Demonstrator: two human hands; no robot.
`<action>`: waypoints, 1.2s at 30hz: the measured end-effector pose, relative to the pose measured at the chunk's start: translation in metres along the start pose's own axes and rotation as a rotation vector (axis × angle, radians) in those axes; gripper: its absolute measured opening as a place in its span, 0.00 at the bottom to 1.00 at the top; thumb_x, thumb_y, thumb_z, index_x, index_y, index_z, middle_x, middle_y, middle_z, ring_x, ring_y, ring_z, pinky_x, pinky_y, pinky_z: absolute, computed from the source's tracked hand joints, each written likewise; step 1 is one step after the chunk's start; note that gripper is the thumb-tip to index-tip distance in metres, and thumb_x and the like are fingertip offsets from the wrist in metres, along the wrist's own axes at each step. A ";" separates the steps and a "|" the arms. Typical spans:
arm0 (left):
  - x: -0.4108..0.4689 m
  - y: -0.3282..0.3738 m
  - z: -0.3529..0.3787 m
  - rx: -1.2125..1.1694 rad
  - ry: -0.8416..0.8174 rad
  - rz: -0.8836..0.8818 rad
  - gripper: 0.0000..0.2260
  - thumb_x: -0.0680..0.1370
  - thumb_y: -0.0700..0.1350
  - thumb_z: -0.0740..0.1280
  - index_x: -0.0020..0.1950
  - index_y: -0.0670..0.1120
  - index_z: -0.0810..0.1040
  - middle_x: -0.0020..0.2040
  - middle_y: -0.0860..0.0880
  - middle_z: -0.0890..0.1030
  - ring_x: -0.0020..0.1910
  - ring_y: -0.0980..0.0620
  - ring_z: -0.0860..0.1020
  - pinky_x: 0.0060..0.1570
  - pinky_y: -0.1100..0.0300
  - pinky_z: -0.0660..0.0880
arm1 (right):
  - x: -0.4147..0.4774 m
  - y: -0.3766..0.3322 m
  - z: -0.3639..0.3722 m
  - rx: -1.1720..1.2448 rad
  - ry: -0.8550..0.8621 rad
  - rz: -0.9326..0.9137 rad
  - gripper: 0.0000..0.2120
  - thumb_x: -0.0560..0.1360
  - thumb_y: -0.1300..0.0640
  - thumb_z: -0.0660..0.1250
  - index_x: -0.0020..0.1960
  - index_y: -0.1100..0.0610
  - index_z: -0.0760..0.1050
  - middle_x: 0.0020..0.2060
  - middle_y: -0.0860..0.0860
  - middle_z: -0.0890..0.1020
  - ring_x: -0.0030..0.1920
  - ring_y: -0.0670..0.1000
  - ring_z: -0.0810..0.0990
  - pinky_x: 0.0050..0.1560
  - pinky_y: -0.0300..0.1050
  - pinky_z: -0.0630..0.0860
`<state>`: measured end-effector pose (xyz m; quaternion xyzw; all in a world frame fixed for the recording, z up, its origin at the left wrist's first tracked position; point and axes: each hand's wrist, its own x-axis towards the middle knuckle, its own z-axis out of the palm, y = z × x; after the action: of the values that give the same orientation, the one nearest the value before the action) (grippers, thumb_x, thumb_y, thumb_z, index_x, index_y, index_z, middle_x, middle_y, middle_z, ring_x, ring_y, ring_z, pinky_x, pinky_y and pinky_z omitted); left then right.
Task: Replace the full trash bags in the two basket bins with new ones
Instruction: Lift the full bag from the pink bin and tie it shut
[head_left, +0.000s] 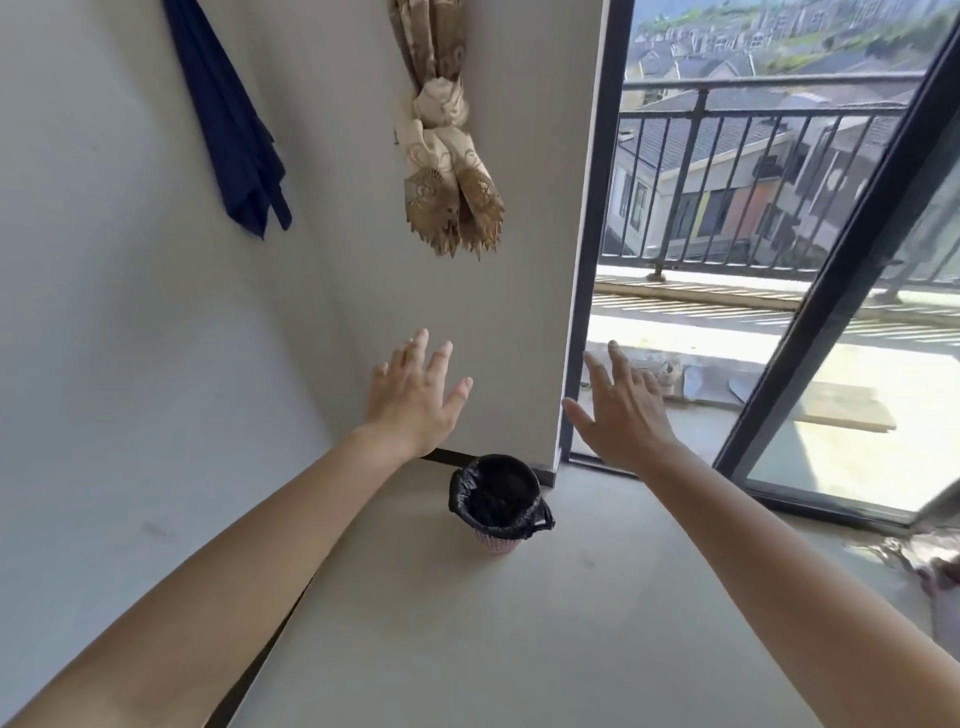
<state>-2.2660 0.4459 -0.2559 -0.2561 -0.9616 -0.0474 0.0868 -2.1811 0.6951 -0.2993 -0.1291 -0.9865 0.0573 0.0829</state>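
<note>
Left hand (415, 402) and right hand (626, 415), fingers splayed, both empty, above small pink woven basket bin (496, 543) with black plastic trash bag (498, 493).

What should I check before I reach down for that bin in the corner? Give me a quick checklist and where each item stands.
1. Hands free: left hand and right hand are both spread open and hold nothing. Ok.
2. Bin steady: the basket bin stands upright on the floor. Ok.
3. Bag reachable: the black trash bag is folded over the bin's rim, and neither hand touches it. Ok.
4. Bag full: its inside is dark. Cannot tell.
5. New bag ready: none is in view. Not ok.
6. Second bin found: only one bin is in view. Cannot tell.
</note>
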 end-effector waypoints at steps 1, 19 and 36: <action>0.023 -0.006 0.005 0.012 -0.011 -0.005 0.29 0.82 0.61 0.50 0.79 0.48 0.57 0.80 0.41 0.54 0.77 0.43 0.56 0.72 0.44 0.59 | 0.029 0.003 0.005 0.000 -0.009 -0.010 0.37 0.80 0.36 0.54 0.81 0.54 0.50 0.79 0.62 0.51 0.76 0.63 0.60 0.75 0.61 0.55; 0.308 -0.143 0.208 -0.107 -0.340 -0.011 0.29 0.82 0.61 0.49 0.79 0.47 0.57 0.79 0.43 0.55 0.77 0.44 0.56 0.71 0.43 0.59 | 0.285 -0.011 0.194 -0.012 -0.238 0.176 0.37 0.79 0.35 0.54 0.81 0.51 0.46 0.79 0.62 0.48 0.77 0.63 0.57 0.76 0.61 0.54; 0.259 -0.132 0.705 -0.431 -0.658 -0.581 0.25 0.82 0.57 0.53 0.74 0.43 0.64 0.72 0.41 0.68 0.70 0.40 0.69 0.66 0.49 0.65 | 0.217 0.099 0.645 0.432 -0.549 0.749 0.42 0.77 0.37 0.60 0.81 0.55 0.45 0.78 0.59 0.57 0.78 0.59 0.55 0.76 0.56 0.56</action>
<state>-2.6540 0.5534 -0.9035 0.0093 -0.9379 -0.1843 -0.2937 -2.4786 0.7882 -0.9122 -0.4339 -0.8236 0.3173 -0.1810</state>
